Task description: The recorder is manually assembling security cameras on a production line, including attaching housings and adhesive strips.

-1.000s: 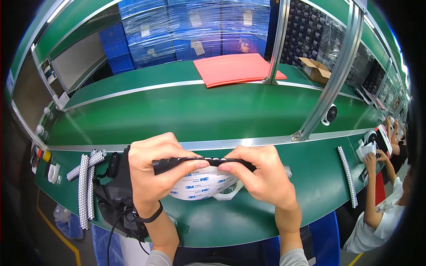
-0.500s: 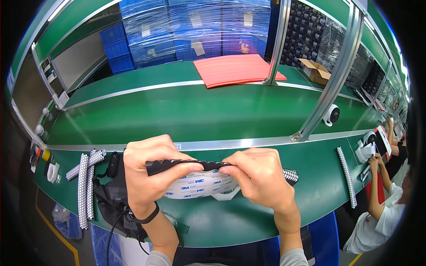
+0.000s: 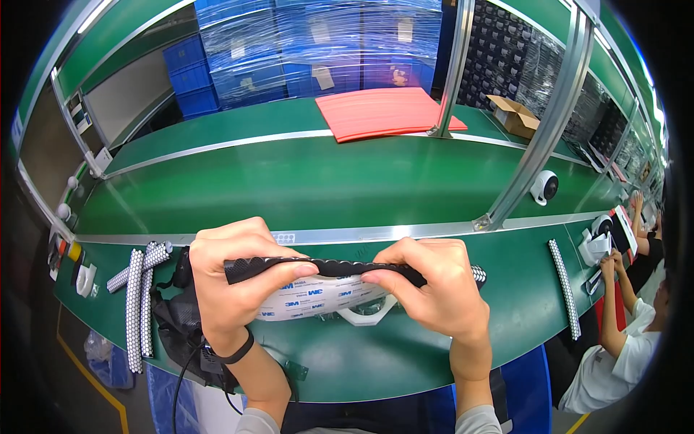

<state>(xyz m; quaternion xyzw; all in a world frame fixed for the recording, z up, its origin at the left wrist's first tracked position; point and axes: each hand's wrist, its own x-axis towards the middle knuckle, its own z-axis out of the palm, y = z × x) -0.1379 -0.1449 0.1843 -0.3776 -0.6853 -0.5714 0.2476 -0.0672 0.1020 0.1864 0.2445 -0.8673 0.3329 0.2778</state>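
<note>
Over the near edge of the green bench (image 3: 340,181), mid-width: left hand (image 3: 231,278) and right hand (image 3: 434,289) closed on a long black bumpy strip (image 3: 329,267), held level between them, with a white backing sheet (image 3: 318,298) hanging just below it and curling toward the body. Left hand wrapped around the strip's left end, thumb lying along the front, fingers folded over the top, wrist banded by a black strap (image 3: 231,354). Right hand pinching the strip further along, thumb underneath, knuckles up, the speckled far end of the strip poking out past them.

Probably peeling or pressing the strip against its sticky backing. Best done slowly: keeping the strip taut and straight between both hands, working along from one end, pulling the sheet away at a shallow angle, avoiding touching the sticky face or letting the strip fold onto itself.

Both forearms rising from the lower edge, elbows low, wrists roughly level, palms facing each other across the strip.

Toward the bench's left end: several white dotted strips (image 3: 134,307) lying loose beside a black mesh pouch (image 3: 177,318). Near the right end: one more dotted strip (image 3: 564,289). Across the far edge: a red sheet (image 3: 383,112).
</note>
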